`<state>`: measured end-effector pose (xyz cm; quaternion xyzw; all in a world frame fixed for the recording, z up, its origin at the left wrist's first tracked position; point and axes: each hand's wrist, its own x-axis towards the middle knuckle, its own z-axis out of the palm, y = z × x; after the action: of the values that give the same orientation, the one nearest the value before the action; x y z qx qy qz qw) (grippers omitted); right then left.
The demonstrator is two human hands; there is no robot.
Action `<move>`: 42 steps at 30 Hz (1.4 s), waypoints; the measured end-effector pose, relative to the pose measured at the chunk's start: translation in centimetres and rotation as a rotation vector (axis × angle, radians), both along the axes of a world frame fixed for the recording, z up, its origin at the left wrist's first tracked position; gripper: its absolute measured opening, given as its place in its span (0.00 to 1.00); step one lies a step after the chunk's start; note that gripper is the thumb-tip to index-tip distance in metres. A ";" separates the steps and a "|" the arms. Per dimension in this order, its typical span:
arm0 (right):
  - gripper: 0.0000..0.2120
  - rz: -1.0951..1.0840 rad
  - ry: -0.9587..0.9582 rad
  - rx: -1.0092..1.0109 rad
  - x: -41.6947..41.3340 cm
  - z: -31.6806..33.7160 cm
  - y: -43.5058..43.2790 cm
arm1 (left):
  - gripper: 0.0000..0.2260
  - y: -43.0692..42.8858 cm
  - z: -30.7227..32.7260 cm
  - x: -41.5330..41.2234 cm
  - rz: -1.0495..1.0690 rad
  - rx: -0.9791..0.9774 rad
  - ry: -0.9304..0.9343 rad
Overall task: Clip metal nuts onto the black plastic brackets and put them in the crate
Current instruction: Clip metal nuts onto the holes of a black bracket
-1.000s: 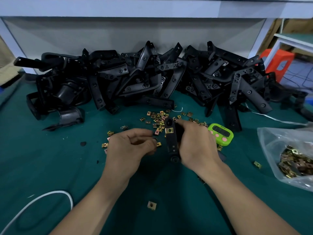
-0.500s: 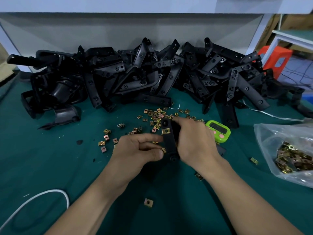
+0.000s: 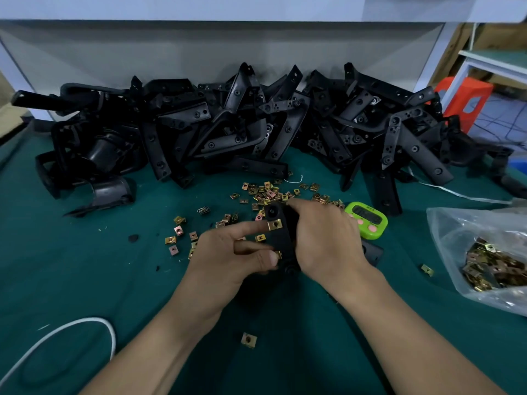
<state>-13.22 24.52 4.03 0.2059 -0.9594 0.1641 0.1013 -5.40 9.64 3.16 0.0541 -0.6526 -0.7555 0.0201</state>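
My right hand (image 3: 325, 238) grips a black plastic bracket (image 3: 281, 238) upright over the green mat. One brass clip nut (image 3: 275, 224) sits clipped on the bracket's left edge. My left hand (image 3: 231, 256) pinches a second brass nut (image 3: 278, 254) between thumb and fingers and holds it against the bracket's lower left edge. Several loose brass nuts (image 3: 265, 192) lie scattered on the mat just behind my hands. A large heap of black brackets (image 3: 256, 126) fills the back of the table. No crate is in view.
A clear plastic bag of brass nuts (image 3: 490, 260) lies at the right. A green timer (image 3: 368, 219) sits right of my right hand. A white cable (image 3: 71, 329) loops at the front left. A single nut (image 3: 248, 339) lies near the front. An orange stool (image 3: 464, 101) stands beyond the table.
My left hand moved right from the loose nuts to the bracket, bringing a nut against its lower edge. My right hand kept hold of the bracket.
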 end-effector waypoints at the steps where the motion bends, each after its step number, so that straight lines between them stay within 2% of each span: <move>1: 0.16 -0.011 -0.009 -0.004 0.1 0.0 -0.2 | 0.20 0.1 -0.1 0.0 0.022 0.013 0.002; 8: 0.15 -0.058 -0.083 -0.012 0.5 -0.3 -1.2 | 0.30 1.4 -0.2 0.6 0.108 0.014 -0.025; 10: 0.15 -0.065 -0.095 -0.024 0.5 -0.4 -1.3 | 0.24 1.7 -0.2 0.5 0.104 -0.002 -0.043; 12: 0.14 -0.080 -0.093 -0.057 0.5 -0.5 -1.2 | 0.05 1.7 -0.2 0.2 0.111 0.084 -0.076; 15: 0.19 -0.103 -0.108 -0.105 0.2 -0.5 -0.7 | 0.26 0.7 -0.3 -0.5 0.073 0.235 -0.168; 19: 0.22 -0.094 -0.162 -0.099 0.0 -0.4 -0.4 | 0.26 0.5 -0.4 -0.5 0.016 0.297 -0.202; 21: 0.23 -0.091 -0.167 -0.099 0.0 -0.3 -0.5 | 0.22 0.6 -0.7 -0.4 0.045 0.282 -0.196; 23: 0.21 -0.092 -0.174 -0.100 0.0 -0.3 -0.5 | 0.10 0.6 -0.6 -0.3 0.053 0.228 -0.142; 24: 0.21 -0.091 -0.177 -0.102 0.0 -0.2 -0.5 | 0.09 0.7 -0.5 -0.3 0.054 0.202 -0.112; 26: 0.21 -0.082 -0.178 -0.099 0.0 -0.2 -0.4 | 0.14 0.8 -0.7 -0.2 0.061 0.195 -0.091; 30: 0.18 -0.081 -0.159 -0.092 0.2 -0.2 -0.5 | 0.16 0.9 -0.7 -0.2 0.100 0.199 -0.096; 33: 0.20 -0.083 -0.138 -0.076 0.2 -0.3 -0.6 | 0.20 0.9 -0.8 0.0 0.127 0.182 -0.083; 37: 0.21 -0.063 -0.109 -0.075 0.1 -0.5 -0.5 | 0.11 1.0 -0.4 -0.1 0.186 0.132 -0.077; 42: 0.13 -0.072 -0.127 -0.123 -0.1 -0.6 -0.6 | 0.09 0.6 -0.1 -0.4 0.235 0.109 -0.113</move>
<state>-13.28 23.88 3.46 0.1541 -0.9588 0.2315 0.0583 -5.77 10.29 3.09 0.1737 -0.5997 -0.7781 0.0689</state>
